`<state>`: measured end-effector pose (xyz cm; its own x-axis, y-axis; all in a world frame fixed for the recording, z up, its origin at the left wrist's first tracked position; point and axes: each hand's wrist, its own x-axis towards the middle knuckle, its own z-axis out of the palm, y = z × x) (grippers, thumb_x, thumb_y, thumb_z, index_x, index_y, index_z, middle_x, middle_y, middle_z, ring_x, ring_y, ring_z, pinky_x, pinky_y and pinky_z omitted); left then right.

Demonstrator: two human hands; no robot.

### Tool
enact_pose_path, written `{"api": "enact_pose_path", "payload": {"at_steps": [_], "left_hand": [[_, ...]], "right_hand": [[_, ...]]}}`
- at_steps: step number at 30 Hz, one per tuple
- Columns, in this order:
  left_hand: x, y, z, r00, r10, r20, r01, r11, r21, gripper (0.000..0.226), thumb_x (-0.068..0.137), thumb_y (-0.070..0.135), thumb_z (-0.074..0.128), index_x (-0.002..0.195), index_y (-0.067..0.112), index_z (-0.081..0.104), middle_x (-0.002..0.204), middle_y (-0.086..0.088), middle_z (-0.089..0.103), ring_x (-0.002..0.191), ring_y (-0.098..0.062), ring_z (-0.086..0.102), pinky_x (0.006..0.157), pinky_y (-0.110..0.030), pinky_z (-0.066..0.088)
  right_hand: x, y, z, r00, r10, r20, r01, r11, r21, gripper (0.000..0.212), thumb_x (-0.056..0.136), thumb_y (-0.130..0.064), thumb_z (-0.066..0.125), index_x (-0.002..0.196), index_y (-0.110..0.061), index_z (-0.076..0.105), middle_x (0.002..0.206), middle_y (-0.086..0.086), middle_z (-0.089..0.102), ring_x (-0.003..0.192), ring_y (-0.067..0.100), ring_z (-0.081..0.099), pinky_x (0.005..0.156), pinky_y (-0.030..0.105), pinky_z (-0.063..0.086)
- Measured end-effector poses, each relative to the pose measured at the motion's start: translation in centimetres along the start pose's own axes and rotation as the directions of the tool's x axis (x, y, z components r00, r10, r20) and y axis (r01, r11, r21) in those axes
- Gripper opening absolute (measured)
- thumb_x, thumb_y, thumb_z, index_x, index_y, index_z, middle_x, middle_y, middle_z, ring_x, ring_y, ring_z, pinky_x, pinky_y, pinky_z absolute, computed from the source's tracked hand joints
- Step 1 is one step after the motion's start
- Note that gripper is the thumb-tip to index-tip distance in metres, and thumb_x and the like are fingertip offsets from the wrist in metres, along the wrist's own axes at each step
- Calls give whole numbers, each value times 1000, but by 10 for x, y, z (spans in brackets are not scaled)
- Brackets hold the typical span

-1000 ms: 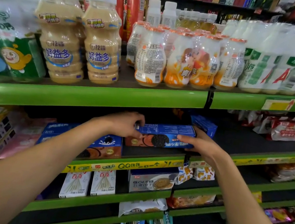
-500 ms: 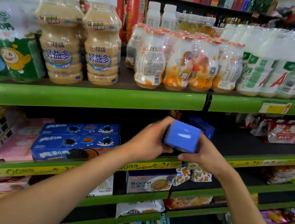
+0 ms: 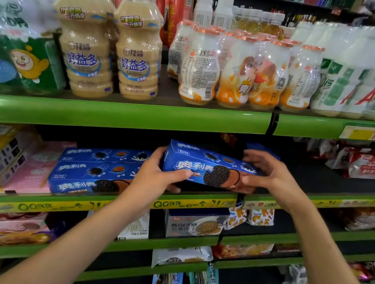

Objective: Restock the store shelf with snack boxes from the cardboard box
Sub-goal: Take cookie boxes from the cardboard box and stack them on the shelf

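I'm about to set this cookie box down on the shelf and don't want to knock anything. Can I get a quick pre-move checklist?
1. Left hand grips the blue cookie box: ok.
2. Right hand holds its other end: ok.
3. Box front faces outward: ok.
4. Box level: not ok, tilted slightly.
5. Open shelf space right of the stacked blue boxes: ok.
6. Space at the shelf's back: cannot tell, dark.

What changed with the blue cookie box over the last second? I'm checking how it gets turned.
The blue cookie box was turned from end-on back to front-facing, between the left hand and right hand, just above the shelf edge. The stacked boxes stayed put.
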<state>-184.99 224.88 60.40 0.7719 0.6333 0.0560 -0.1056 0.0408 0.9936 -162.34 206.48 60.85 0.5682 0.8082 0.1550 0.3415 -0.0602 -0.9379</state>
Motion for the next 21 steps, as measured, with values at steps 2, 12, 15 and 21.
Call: {"api": "enact_pose_path", "payload": {"at_steps": [2,12,15,21], "left_hand": [[0,5,-11,998,-56,4,55,997,61,43,78,11,80,113,20,57,97,-4,74,71,-14,70,45,-25,49],[-2,24,-62,986,-151,-72,122,944,-305,56,64,14,77,116,3,58,94,-14,75,70,-25,74,59,-23,58],[-6,25,-72,984,-153,-96,120,950,-289,55,65,14,76,115,1,59,93,-14,75,69,-25,73,59,-23,58],[-11,26,-88,982,-153,-113,113,947,-300,49,64,14,76,109,1,61,90,-15,75,69,-25,73,57,-23,58]], "right_hand": [[-1,4,6,1000,7,12,-7,998,64,62,64,-20,84,121,-30,63,113,-3,70,108,14,64,83,30,55],[51,44,-13,828,23,-561,-378,763,-525,69,81,-28,77,141,-15,45,137,20,45,125,42,39,102,47,36],[63,53,-22,850,190,-492,-452,743,-493,87,78,-25,81,149,-11,32,145,22,42,130,43,40,104,48,37],[64,49,-15,807,305,-506,-373,927,-35,70,76,-11,82,137,-8,48,127,13,61,111,31,60,91,41,51]]}}
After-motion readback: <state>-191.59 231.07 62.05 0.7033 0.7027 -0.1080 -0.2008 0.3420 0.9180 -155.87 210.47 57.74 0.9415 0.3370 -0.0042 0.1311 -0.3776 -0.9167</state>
